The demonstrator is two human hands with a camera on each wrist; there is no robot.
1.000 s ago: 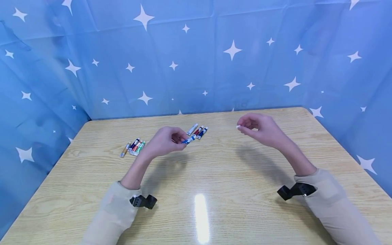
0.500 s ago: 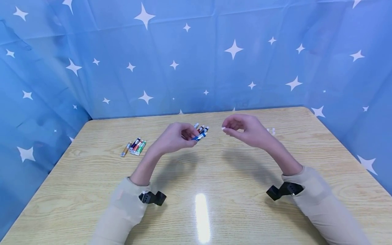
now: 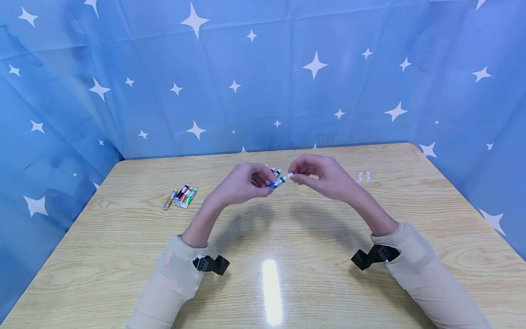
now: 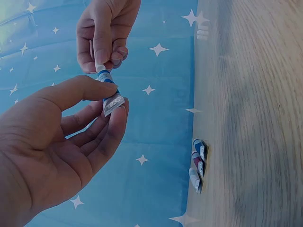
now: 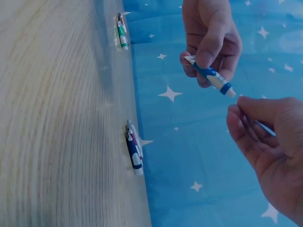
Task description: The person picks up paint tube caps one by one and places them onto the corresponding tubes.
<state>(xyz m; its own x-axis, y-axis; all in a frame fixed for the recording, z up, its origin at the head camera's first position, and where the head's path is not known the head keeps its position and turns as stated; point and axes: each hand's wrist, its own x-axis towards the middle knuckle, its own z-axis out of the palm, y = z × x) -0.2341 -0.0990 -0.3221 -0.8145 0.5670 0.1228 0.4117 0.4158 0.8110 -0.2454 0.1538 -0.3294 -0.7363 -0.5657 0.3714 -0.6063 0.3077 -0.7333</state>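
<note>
My left hand pinches a blue and white paint tube between thumb and fingers, above the table. The tube's white nozzle end points right, toward my right hand. Between the thumb and fingertips of that hand is a small white cap, held right at the nozzle. Whether cap and nozzle touch cannot be told. In the left wrist view the tube's flat crimped end sticks out past my left fingers. Behind the left hand, partly hidden in the head view, lie several more paint tubes.
Farther left on the wooden table lies a group of paint tubes, among them yellow, red and green ones. Several small white caps stand at the back right. A blue star-patterned cloth hangs behind the table.
Both hands have moved toward each other: the left rightward with the blue tube, the right leftward with the cap. The caps at the back right have come into view.
</note>
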